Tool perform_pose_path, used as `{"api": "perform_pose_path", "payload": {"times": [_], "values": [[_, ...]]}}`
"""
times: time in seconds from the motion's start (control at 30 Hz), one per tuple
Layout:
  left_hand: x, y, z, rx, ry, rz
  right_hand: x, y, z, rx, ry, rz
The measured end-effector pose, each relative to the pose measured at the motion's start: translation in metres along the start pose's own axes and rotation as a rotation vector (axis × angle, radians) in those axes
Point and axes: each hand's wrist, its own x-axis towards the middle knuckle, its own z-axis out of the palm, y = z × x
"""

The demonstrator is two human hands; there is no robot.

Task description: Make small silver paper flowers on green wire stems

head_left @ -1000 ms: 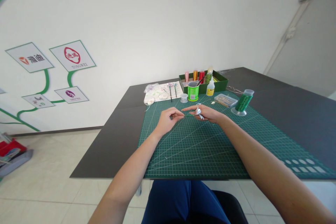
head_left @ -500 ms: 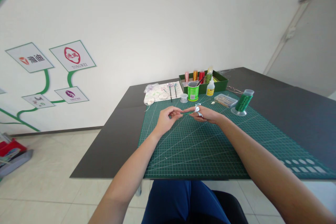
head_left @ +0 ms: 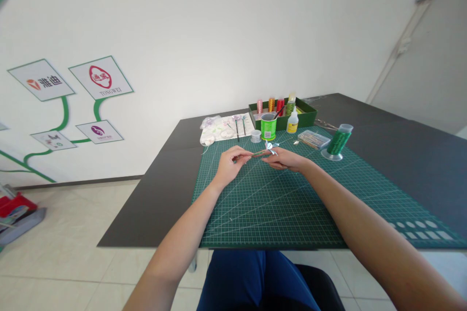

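A small craft flower with pale blue-white petals [head_left: 269, 146] is held above the cutting mat, its thin green stem [head_left: 259, 153] pointing left. My left hand [head_left: 229, 164] pinches the far end of that stem between thumb and fingertips. Close to the flower head, my right hand [head_left: 286, 159] has its fingers around the stem, with the index finger stretched along it toward my left hand. The petals partly cover the right fingertips, so their exact hold is hard to see.
On the green cutting mat [head_left: 277, 204] stand a bright green can [head_left: 268, 129], a glue bottle [head_left: 292, 122], a clear box [head_left: 314, 139] and a green thread spool [head_left: 338, 143]. Behind is a dark green box [head_left: 308, 116] with thread spools; a white cloth [head_left: 219, 131] lies left.
The flower has turned in my right fingers; its head has shifted slightly left and up. The stem now tilts more. My left hand has moved slightly left.
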Motion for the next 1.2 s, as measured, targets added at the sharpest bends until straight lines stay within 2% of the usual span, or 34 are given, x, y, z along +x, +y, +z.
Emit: {"api": "perform_pose_path", "payload": {"times": [0.37, 0.73, 1.2], "values": [[0.004, -0.010, -0.002, -0.164, 0.098, -0.121, -0.005, -0.007, 0.000, 0.072, -0.040, -0.050], [0.007, -0.016, -0.004, -0.321, 0.207, -0.292, -0.004, -0.006, -0.003, 0.134, 0.083, -0.087], [0.011, -0.024, -0.009, -0.515, 0.360, -0.379, -0.007, -0.007, -0.006, 0.293, 0.142, -0.174]]}}
